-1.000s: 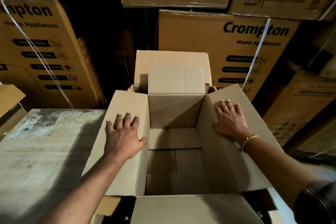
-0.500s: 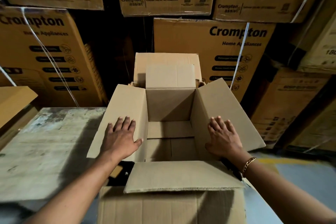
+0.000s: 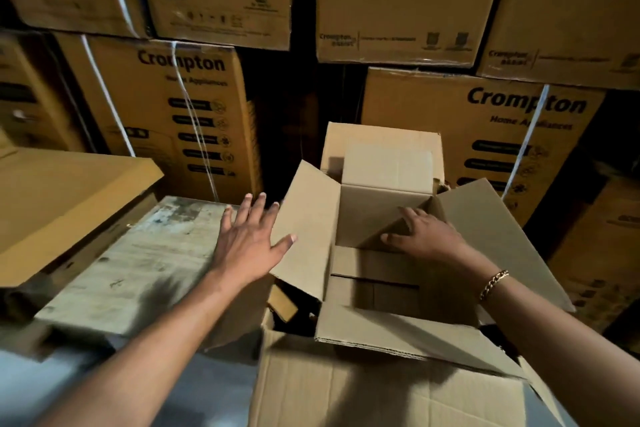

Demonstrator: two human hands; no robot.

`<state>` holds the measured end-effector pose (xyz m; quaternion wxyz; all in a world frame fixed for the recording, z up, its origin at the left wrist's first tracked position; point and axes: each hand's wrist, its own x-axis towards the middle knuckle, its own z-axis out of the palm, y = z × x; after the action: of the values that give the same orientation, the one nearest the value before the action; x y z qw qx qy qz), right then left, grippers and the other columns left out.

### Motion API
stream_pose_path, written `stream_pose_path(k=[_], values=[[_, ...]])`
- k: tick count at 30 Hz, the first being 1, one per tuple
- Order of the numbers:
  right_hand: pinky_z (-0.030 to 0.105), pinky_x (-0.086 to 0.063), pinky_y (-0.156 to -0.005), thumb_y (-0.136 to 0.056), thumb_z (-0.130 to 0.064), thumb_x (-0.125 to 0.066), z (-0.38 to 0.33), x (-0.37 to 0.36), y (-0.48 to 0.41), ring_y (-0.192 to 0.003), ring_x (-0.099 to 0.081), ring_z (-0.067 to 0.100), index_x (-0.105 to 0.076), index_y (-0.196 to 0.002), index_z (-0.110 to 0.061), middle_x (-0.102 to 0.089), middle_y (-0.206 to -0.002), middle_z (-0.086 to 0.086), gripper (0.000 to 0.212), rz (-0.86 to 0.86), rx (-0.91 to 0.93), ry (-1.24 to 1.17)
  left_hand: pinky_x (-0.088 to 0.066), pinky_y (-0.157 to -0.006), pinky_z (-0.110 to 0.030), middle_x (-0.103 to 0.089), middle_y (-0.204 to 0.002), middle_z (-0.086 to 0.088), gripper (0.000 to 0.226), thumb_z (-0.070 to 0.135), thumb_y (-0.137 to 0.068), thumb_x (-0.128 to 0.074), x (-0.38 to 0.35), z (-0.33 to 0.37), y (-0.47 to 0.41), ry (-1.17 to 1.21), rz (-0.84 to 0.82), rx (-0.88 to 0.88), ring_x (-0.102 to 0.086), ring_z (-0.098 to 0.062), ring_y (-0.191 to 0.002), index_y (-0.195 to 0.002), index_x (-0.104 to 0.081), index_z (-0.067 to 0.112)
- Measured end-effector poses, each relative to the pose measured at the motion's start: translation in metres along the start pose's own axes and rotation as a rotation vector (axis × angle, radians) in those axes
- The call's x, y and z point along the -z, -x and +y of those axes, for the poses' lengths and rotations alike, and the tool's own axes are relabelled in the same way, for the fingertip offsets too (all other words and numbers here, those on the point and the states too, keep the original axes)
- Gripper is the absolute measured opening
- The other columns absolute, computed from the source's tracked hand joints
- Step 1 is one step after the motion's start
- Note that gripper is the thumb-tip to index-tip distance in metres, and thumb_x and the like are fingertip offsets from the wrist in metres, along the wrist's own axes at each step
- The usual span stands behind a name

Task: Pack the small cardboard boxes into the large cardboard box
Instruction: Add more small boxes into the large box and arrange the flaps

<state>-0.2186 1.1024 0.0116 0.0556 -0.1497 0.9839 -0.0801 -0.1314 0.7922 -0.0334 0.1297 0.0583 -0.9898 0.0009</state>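
Observation:
The large plain cardboard box (image 3: 377,388) stands open at centre right, its four flaps spread and its inside holding nothing I can see. My left hand (image 3: 247,239) hovers with fingers spread, just off the left flap (image 3: 308,229) and above the table edge, holding nothing. My right hand (image 3: 427,234), with a gold bracelet at the wrist, lies flat on the inner face of the right flap (image 3: 498,239), thumb over the box opening. No small cardboard box is clearly in view.
A worn wooden table (image 3: 138,260) sits left of the box, with a tan flat carton (image 3: 59,201) resting on its far left. Stacked printed cartons (image 3: 485,128) form a wall behind. Grey floor (image 3: 194,392) shows below.
My left hand has lifted off the left flap and moved left over the table edge. The view has swung left. My right hand stays on the right flap.

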Motion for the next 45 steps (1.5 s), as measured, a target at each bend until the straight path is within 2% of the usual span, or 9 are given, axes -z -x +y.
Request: stream_pose_path(k=[10,15,19,22,29,32,35,39,45], values=[[0.050,-0.027,-0.117,-0.095,-0.065,-0.045,-0.220,0.006,-0.056,-0.149,-0.027,0.029,-0.017,-0.160,-0.028,-0.022,-0.166,0.004,0.080,0.142,0.308,0.010,-0.007,-0.123,-0.051,-0.009,-0.168,-0.001,0.091,0.078,-0.082,-0.006,0.048,-0.196,0.048,-0.031,0.060,0.215,-0.005,-0.024,-0.154,-0.158,-0.021,0.028],[0.050,-0.023,-0.118,-0.094,-0.068,-0.045,-0.346,-0.018,-0.083,-0.150,-0.026,0.028,-0.017,-0.160,-0.027,-0.022,-0.166,0.002,0.083,0.109,0.396,-0.013,-0.008,-0.123,-0.052,-0.008,-0.168,-0.003,0.085,0.076,-0.089,-0.017,0.070,-0.322,0.088,-0.091,0.058,0.335,-0.006,-0.025,-0.154,-0.157,-0.021,0.026],[0.050,-0.024,-0.118,-0.093,-0.071,-0.044,-0.443,-0.048,-0.106,-0.150,-0.026,0.027,-0.014,-0.160,-0.028,-0.021,-0.167,0.002,0.086,0.062,0.448,-0.005,-0.007,-0.123,-0.051,-0.006,-0.168,-0.004,0.089,0.079,-0.086,-0.009,0.075,-0.410,0.125,-0.129,0.033,0.435,-0.004,-0.025,-0.154,-0.158,-0.017,0.026],[0.054,-0.028,-0.116,-0.090,-0.076,-0.041,-0.503,-0.068,-0.124,-0.148,-0.030,0.030,-0.014,-0.160,-0.029,-0.021,-0.166,0.003,0.088,0.014,0.512,0.009,-0.005,-0.122,-0.050,-0.003,-0.168,-0.003,0.085,0.078,-0.090,-0.014,0.072,-0.465,0.143,-0.151,0.015,0.512,-0.004,-0.025,-0.154,-0.159,-0.013,0.027],[0.057,-0.024,-0.116,-0.094,-0.068,-0.044,-0.626,-0.101,-0.173,-0.149,-0.026,0.031,-0.014,-0.160,-0.027,-0.020,-0.167,0.003,0.083,-0.061,0.668,-0.033,-0.016,-0.119,-0.051,-0.021,-0.165,-0.005,0.084,0.076,-0.090,-0.026,0.059,-0.574,0.155,-0.158,0.064,0.642,-0.018,-0.027,-0.152,-0.156,-0.029,0.025],[0.055,-0.025,-0.114,-0.095,-0.066,-0.047,-0.678,-0.109,-0.203,-0.147,-0.028,0.030,-0.016,-0.159,-0.026,-0.022,-0.166,0.003,0.082,-0.069,0.723,-0.061,-0.021,-0.118,-0.052,-0.027,-0.163,-0.006,0.086,0.078,-0.087,-0.022,0.057,-0.615,0.145,-0.185,0.096,0.691,-0.024,-0.028,-0.150,-0.153,-0.035,0.024],[0.052,-0.027,-0.113,-0.095,-0.064,-0.049,-0.734,-0.107,-0.231,-0.147,-0.030,0.029,-0.019,-0.159,-0.027,-0.023,-0.166,0.002,0.080,-0.073,0.767,-0.091,-0.020,-0.119,-0.051,-0.024,-0.164,-0.005,0.091,0.080,-0.083,-0.014,0.061,-0.655,0.133,-0.189,0.109,0.756,-0.023,-0.027,-0.150,-0.154,-0.032,0.025],[0.049,-0.035,-0.112,-0.093,-0.066,-0.050,-0.814,-0.103,-0.261,-0.136,-0.044,0.028,-0.021,-0.158,-0.029,-0.027,-0.164,0.002,0.080,-0.073,0.827,-0.167,-0.023,-0.119,-0.051,-0.026,-0.163,-0.006,0.090,0.079,-0.084,-0.016,0.071,-0.713,0.122,-0.201,0.169,0.821,-0.024,-0.028,-0.150,-0.153,-0.034,0.025],[0.050,-0.026,-0.116,-0.095,-0.064,-0.050,-0.925,-0.110,-0.282,-0.145,-0.036,0.027,-0.021,-0.158,-0.029,-0.022,-0.166,0.001,0.078,-0.058,0.907,-0.198,-0.022,-0.119,-0.049,-0.025,-0.164,-0.006,0.090,0.080,-0.085,-0.015,0.076,-0.800,0.122,-0.227,0.197,0.877,-0.023,-0.028,-0.150,-0.154,-0.033,0.025]])
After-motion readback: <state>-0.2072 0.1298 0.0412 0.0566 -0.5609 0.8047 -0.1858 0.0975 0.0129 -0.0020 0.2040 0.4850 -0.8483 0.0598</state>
